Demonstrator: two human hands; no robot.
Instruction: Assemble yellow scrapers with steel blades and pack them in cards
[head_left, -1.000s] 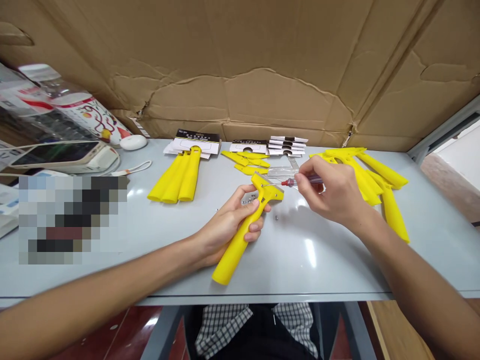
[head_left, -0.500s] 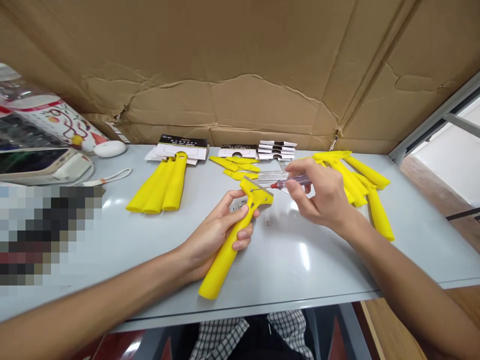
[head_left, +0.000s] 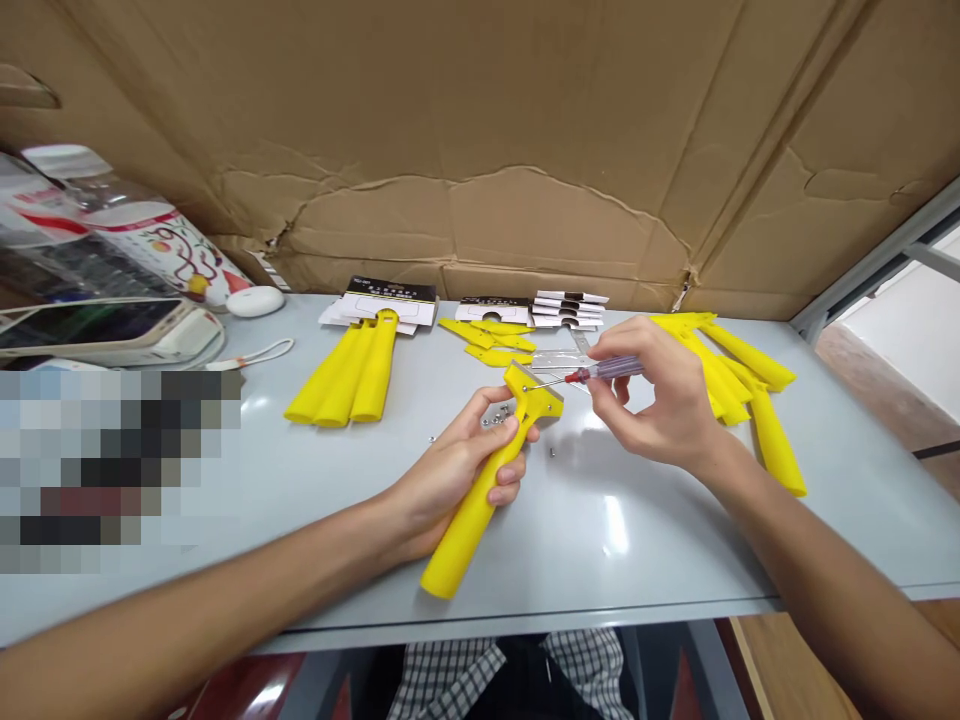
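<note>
My left hand (head_left: 472,460) is wrapped round the yellow handle of a scraper (head_left: 469,525), whose wide head points away from me. Between the fingers of my right hand (head_left: 660,400) is a screwdriver (head_left: 611,369) with a clear purple grip and a red collar. Its thin shaft reaches left to a screw in the scraper's head. Small loose screws (head_left: 498,416) lie just beyond my left hand, partly hidden by it. A single screw (head_left: 553,452) rests on the table right of the scraper.
Yellow scraper handles (head_left: 352,375) lie at left, with more yellow scraper handles (head_left: 776,440) at right. Flat yellow pieces (head_left: 491,340), metal blades (head_left: 559,358) and printed cards (head_left: 397,295) sit at the back. Far left are a bottle (head_left: 161,240) and a phone (head_left: 90,328). Cardboard (head_left: 480,120) walls the rear.
The whole scene has shifted slightly rightward in view. Both hands keep their hold, and the screwdriver tip stays at the screw in the scraper's head.
</note>
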